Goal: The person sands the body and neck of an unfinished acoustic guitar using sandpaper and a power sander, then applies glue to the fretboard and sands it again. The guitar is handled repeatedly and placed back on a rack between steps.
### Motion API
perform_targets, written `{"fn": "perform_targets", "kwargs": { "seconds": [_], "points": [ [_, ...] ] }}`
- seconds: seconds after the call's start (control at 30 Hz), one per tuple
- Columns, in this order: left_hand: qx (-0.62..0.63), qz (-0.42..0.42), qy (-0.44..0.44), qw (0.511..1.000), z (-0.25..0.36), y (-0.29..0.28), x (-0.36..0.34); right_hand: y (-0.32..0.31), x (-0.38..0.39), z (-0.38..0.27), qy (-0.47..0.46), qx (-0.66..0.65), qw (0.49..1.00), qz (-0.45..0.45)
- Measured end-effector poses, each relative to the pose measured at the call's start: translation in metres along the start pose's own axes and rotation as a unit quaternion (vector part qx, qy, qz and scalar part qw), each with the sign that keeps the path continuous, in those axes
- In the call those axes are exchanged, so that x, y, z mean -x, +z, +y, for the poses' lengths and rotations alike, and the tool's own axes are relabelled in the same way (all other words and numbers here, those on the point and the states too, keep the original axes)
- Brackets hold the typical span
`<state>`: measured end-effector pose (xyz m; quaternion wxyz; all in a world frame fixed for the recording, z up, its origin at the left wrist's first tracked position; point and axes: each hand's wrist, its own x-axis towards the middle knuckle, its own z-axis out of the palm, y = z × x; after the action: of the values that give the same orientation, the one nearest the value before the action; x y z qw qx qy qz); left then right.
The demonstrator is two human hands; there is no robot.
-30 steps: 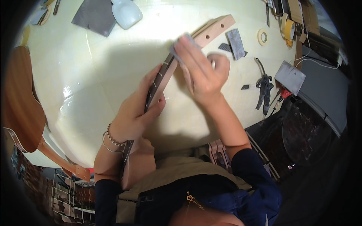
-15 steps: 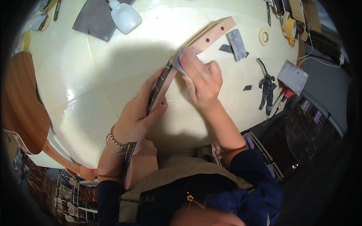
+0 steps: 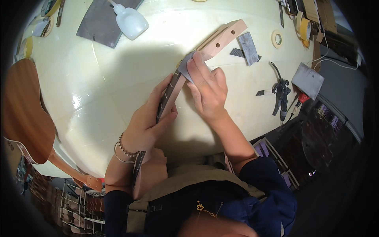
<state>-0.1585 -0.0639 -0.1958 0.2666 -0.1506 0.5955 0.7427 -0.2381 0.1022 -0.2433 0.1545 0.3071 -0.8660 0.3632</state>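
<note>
A wooden guitar neck (image 3: 172,94) with a dark fretboard runs diagonally from my lap toward the upper right. Its pale headstock (image 3: 226,38) has round holes in the side and points away from me. My left hand (image 3: 143,121) is wrapped round the neck at mid-length, thumb on the near side. Fingers of my right hand (image 3: 212,90) press a folded grey piece of sandpaper (image 3: 184,68) against the neck where it meets the headstock. Part of the sandpaper is hidden beneath those fingers.
On the pale table (image 3: 106,91) lie a dark grey sheet (image 3: 94,25), a translucent bottle (image 3: 132,23), grey abrasive pieces (image 3: 248,48), a tape roll (image 3: 277,38) and a black air gun (image 3: 281,94). A grey block (image 3: 308,81) sits far right; a brown guitar (image 3: 27,112) lies left.
My right hand has shifted slightly left and toward me, the sandpaper staying against the neck. The left hand keeps its grip; the whole view has shifted a little.
</note>
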Motion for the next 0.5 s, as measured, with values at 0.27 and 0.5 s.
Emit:
{"fn": "perform_targets", "kwargs": {
  "seconds": [0.27,0.5],
  "points": [
    [0.002,0.002,0.016,1.0,-0.005,0.003,0.0,-0.003,-0.001,-0.001,-0.006,0.025,1.0,-0.008],
    [0.029,-0.022,0.0,0.999,-0.001,-0.001,-0.001,-0.032,-0.043,0.024,-0.043,0.096,0.989,0.103]
  ]
}}
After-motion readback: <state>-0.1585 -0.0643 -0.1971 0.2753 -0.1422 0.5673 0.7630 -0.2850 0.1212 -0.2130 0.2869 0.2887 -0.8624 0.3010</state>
